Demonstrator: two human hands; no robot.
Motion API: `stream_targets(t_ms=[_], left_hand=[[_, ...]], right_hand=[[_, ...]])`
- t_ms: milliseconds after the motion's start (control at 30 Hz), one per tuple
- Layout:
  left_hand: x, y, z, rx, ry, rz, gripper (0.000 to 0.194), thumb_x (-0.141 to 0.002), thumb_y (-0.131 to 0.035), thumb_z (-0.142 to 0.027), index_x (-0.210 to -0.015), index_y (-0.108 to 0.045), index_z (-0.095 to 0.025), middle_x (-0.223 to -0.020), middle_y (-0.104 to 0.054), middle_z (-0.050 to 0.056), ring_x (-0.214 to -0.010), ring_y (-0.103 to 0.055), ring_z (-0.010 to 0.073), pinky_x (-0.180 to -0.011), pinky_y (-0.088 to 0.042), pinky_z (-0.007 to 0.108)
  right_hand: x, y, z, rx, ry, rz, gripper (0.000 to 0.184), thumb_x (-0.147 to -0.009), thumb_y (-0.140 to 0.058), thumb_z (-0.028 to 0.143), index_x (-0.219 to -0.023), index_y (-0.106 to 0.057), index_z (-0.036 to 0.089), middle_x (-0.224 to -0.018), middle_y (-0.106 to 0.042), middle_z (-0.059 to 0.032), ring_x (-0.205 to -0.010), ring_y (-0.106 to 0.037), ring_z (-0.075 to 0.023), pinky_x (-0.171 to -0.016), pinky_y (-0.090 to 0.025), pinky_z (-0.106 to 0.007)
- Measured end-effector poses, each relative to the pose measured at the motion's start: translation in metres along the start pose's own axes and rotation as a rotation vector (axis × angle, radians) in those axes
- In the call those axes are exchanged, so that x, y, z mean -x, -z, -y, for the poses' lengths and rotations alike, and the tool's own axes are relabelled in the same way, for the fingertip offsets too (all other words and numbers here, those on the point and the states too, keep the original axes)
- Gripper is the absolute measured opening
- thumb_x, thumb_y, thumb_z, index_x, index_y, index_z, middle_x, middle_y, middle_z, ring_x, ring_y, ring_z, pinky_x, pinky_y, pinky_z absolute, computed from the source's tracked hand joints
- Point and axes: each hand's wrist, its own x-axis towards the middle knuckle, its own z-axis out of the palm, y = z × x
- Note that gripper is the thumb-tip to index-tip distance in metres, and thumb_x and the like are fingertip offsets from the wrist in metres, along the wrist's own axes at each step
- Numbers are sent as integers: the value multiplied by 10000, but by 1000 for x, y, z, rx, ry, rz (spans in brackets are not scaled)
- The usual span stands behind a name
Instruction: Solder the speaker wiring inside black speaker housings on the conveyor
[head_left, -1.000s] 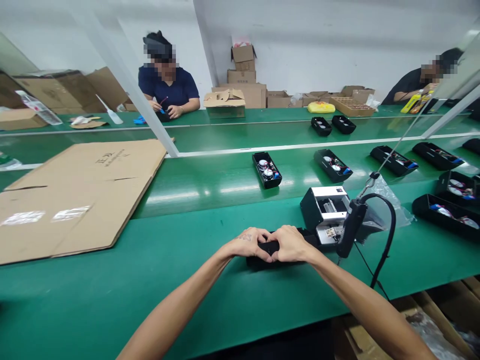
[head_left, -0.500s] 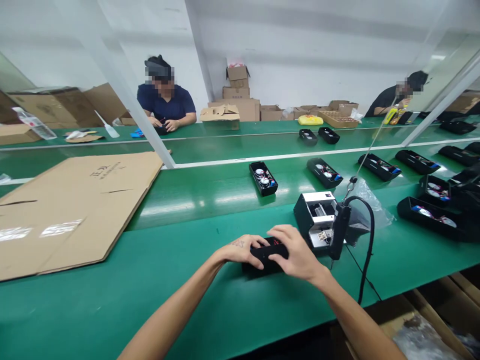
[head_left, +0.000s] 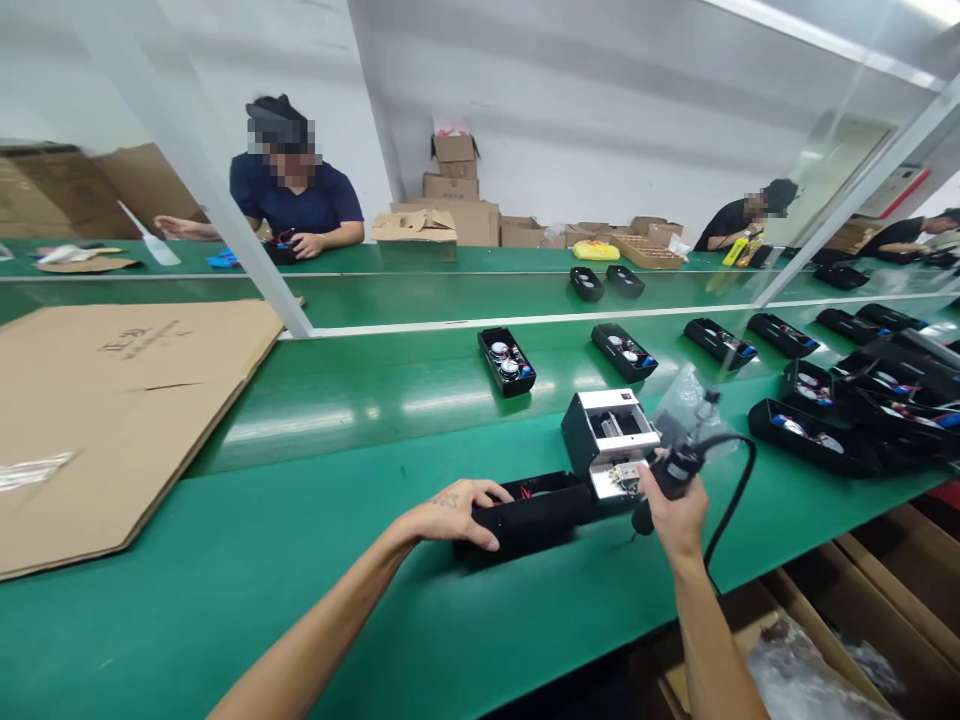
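My left hand (head_left: 457, 512) grips the left end of a long black housing (head_left: 536, 520) on the green bench, thumb on the near side and fingers over the rim. Red wires show inside the housing. Wrapped around a black electric screwdriver (head_left: 670, 478) is my right hand (head_left: 681, 512), to the right of the housing. The screwdriver tilts, its tip low over the bench and its cable curving off to the right. Just behind the housing stands a black-and-silver screw feeder (head_left: 611, 440), partly covered by the screwdriver and my fingers.
Open black housings with round speakers (head_left: 508, 362) lie along the belt, and several are piled at the right (head_left: 847, 430). A flat cardboard sheet (head_left: 135, 400) covers the left side. Cartons (head_left: 825, 590) sit below the bench edge. Co-workers (head_left: 296, 200) sit across the line.
My right hand has left the housing and taken hold of the hanging screwdriver, tilting it. My left hand stays on the housing. The view has turned right; the co-worker opposite has raised one hand.
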Motion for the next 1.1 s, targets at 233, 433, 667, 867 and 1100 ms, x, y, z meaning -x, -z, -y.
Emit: stream_targets(t_ms=[233, 433, 667, 867, 1100], left_hand=[[-5, 7, 5, -6, 35, 13, 306, -612, -907, -478, -803, -813, -257, -1425, -720, -25, -1130, -708, 277, -905, -535, 294], [-17, 20, 9, 18, 38, 57, 356, -600, -874, -553, -733, -773, -238, -1337, -752, -18, -1097, -711, 277, -901, -523, 298], [-18, 25, 6, -13, 43, 64, 369, -609, -844, -572, -704, -744, -229, -1331, -756, -36, -1082, -717, 265, -863, -520, 281], [-3, 3, 6, -102, 59, -11, 375, -642, -894, -482, -941, -817, -269, -1447, -715, 1, -1279, -668, 335, -1058, -525, 384], [28, -72, 21, -577, -200, -175, 163, -795, -875, -270, -945, -835, -319, -1504, -692, -5, -1631, -298, 451, -1325, -31, 758]], right_hand=[[11, 29, -8, -274, -42, 399, 609, -694, -939, 568, -1111, -692, 200, -772, -663, -13, -679, -644, -222, -641, -560, -369], [12, 27, -14, -299, -34, 254, 400, -889, -826, 418, -1138, -577, 227, -646, -613, 59, -566, -602, -185, -610, -534, -349], [23, 7, -12, -313, -21, 115, 450, -872, -816, 373, -1229, -582, 231, -670, -594, 86, -490, -551, -145, -523, -491, -296], [15, 13, 16, -335, 13, 65, 373, -876, -854, 375, -1081, -581, 227, -610, -564, 97, -469, -525, -138, -520, -475, -294], [-27, 4, 66, -399, 197, -120, 439, -930, -794, 455, -1198, -524, 235, -626, -545, 116, -488, -532, -132, -621, -506, -320]])
